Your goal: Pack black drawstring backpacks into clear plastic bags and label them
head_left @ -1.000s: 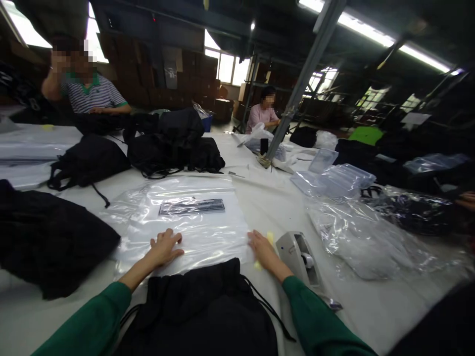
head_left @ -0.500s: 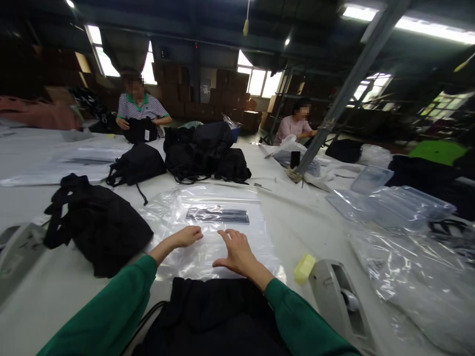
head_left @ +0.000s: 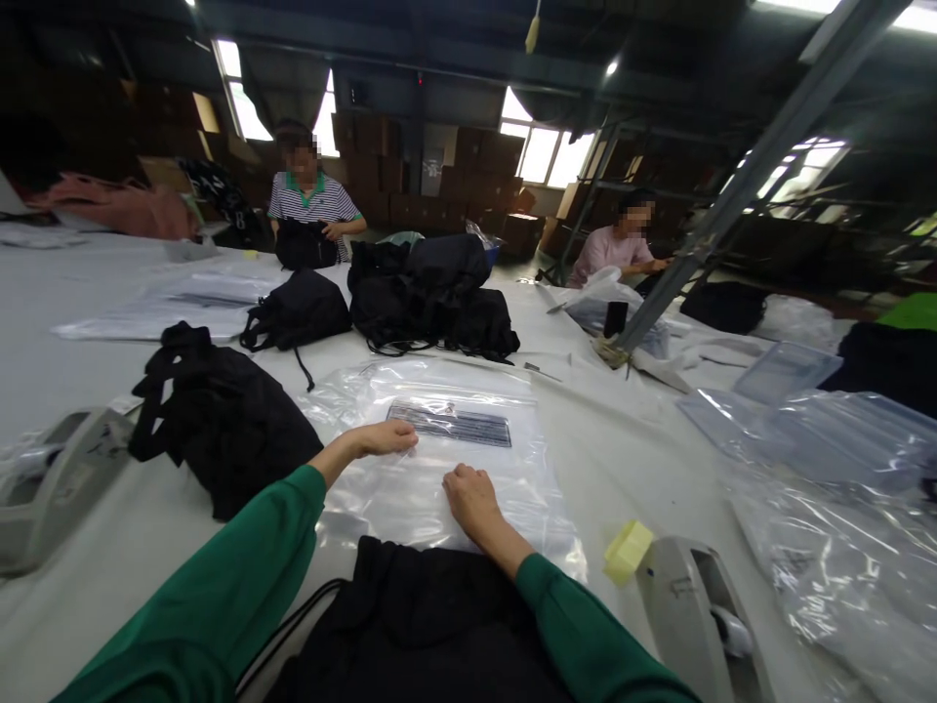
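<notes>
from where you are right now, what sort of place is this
Probably a factory or workshop floor: black fabric bags and clear plastic bags cover parts of a big white work table, people sit working across it, and brown cartons are stacked at the back.

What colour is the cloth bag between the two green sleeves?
The cloth bag is black; it shows best in the head view.
</notes>
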A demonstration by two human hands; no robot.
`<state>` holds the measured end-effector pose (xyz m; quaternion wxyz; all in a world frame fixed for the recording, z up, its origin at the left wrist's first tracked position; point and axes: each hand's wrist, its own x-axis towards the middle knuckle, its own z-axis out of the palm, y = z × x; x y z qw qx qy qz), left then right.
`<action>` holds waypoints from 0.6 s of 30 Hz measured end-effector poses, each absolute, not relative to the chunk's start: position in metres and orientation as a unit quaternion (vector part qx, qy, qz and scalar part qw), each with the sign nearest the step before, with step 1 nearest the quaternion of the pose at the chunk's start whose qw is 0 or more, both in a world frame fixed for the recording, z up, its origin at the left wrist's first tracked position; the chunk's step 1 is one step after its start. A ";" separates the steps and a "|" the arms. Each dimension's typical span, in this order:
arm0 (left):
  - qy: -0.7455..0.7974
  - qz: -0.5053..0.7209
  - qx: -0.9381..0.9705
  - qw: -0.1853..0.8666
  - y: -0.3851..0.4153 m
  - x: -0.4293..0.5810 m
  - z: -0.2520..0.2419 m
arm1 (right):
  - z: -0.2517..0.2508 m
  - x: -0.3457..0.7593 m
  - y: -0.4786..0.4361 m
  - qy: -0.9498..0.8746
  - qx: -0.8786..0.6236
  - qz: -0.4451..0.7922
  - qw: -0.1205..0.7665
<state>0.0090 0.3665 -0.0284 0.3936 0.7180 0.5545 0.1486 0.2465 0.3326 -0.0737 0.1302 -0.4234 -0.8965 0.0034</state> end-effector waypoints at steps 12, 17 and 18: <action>0.641 0.128 0.743 0.144 0.304 0.051 -0.008 | -0.059 0.250 0.350 -0.892 -0.393 -0.042 0.219; 0.690 0.125 0.700 0.132 0.298 0.021 -0.024 | -0.053 0.288 0.352 -0.915 -0.359 -0.057 0.177; 0.691 0.133 0.697 0.138 0.295 0.012 -0.026 | -0.053 0.299 0.351 -0.914 -0.364 -0.060 0.167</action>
